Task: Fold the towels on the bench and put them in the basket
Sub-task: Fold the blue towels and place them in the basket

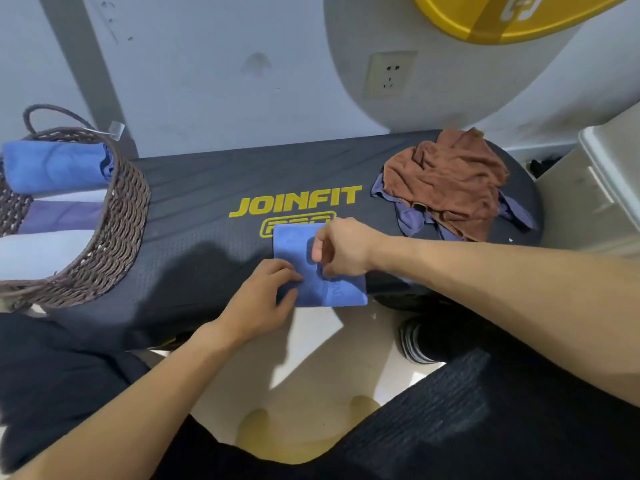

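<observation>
Pinching the folded blue towel (311,271) on the bench (194,209), the right hand (341,249) grips its middle while the left hand (266,296) clasps the near-left edge. Soft, light and limp, it likely wants lifting from both sides towards the wicker basket (117,216) far left of the hands.

"JOINFIT" in yellow capitals on black bench (194,188) top, yellow-outlined badge beneath it, lettering hidden by folded blue towel (294,244), pale logo on yellow object (485,19) at top edge, unreadable
</observation>
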`<state>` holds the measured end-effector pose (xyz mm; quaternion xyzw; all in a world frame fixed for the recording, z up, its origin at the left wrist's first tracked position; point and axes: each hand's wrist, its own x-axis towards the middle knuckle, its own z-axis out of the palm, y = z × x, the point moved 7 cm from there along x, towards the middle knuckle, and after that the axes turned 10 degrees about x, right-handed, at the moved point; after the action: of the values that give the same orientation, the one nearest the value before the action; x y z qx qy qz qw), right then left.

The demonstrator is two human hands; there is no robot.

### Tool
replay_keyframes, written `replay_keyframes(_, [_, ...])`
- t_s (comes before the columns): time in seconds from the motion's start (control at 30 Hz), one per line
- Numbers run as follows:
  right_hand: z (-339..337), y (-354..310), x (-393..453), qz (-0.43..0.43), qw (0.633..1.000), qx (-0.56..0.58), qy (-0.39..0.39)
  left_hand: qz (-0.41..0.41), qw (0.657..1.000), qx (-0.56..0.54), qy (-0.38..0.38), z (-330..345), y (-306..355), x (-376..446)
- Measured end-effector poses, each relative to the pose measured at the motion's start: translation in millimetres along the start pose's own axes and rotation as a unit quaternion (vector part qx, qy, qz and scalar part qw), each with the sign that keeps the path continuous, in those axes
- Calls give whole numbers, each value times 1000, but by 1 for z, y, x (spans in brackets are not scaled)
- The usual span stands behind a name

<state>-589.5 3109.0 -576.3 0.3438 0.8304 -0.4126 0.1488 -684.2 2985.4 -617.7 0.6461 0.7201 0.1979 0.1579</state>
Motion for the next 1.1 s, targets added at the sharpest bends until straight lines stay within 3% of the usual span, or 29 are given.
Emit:
replay_keyframes(0.07, [27, 10, 0, 14, 997, -41, -69, -14, 1000, -23, -16, 3, -6, -5])
replay_keyframes(0.23, [30, 14, 1, -2, 995, -54, -78, 21, 997, -16, -73, 9, -11, -7])
replay_keyframes(0.4, [38, 11, -4, -46, 988, -137, -63, 2, 999, -39, 4, -3, -7, -5])
replay_keyframes(0.67, [19, 12, -1, -52, 991, -123, -4, -109, 990, -78, -46, -10, -14, 10])
replay_keyframes(0.77, [6, 25, 5, 5, 997, -60, -45, -149, 980, -129, 3, -12, -17, 7])
replay_keyframes(0.93, [-5, 49, 5, 72, 977, 200, -24, -195, 971, -134, 39, -7, -19, 5])
replay_keyframes(1.1, [-1, 59, 9, 129, 959, 247, -59, -284, 940, -169, 82, -5, -28, 10])
